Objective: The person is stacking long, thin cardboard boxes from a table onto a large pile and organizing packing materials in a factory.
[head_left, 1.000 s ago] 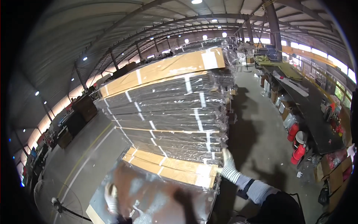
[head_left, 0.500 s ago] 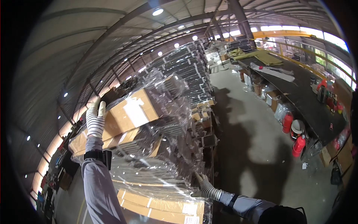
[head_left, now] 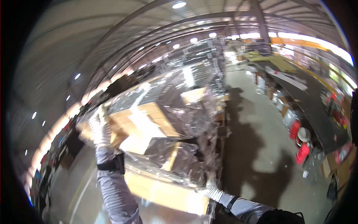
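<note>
My left hand (head_left: 100, 125), in a white striped glove, is at the left end of a brown cardboard box (head_left: 158, 114). Its fingers curl over the box's upper edge, blurred by motion. Clear plastic film (head_left: 188, 119) hangs loose and crumpled over the box and the wrapped pile beneath. At the near right corner of that pile is my right hand (head_left: 210, 190), gloved alike. Its thumb and fingers look spread apart against the film. A lower cardboard box (head_left: 164, 188) lies under the film, between my forearms.
Tall film-wrapped dark stacks (head_left: 201, 56) rise beyond the pile. To the right, past a grey aisle floor (head_left: 242, 115), runs a long dark table (head_left: 317, 108) with yellow-green cloth (head_left: 281, 63). Red fire extinguishers (head_left: 302, 153) and a white helmet (head_left: 303, 135) are by its near end.
My view has swung, so the scene sits further right and is blurred. The box has tilted, and more shiny film shows behind its upper edge. Both hands remain at the pile.
</note>
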A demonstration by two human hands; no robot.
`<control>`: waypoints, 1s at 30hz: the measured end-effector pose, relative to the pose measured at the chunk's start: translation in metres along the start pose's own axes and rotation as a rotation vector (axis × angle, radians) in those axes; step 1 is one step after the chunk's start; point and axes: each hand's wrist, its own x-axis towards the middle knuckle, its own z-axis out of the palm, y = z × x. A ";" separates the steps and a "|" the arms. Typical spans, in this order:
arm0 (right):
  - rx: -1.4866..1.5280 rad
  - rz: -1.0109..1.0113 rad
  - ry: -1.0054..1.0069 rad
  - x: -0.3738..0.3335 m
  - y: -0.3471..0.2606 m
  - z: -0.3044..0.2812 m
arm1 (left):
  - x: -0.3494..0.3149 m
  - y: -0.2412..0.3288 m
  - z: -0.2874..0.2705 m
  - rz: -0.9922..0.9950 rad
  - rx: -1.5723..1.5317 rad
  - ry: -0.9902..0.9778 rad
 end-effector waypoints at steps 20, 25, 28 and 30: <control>0.258 -0.019 -1.239 -0.373 -0.354 0.036 | -0.884 0.046 -0.377 -1.346 -0.681 1.053; -0.448 -0.521 -1.576 -0.498 -0.370 0.078 | -0.900 0.076 -0.365 -1.542 0.076 0.929; -0.269 0.064 -1.575 -0.524 -0.352 0.102 | -0.901 0.103 -0.379 -1.403 0.353 0.910; 0.074 0.587 -1.754 -0.527 -0.314 0.113 | -0.906 0.120 -0.393 -1.402 -0.041 0.887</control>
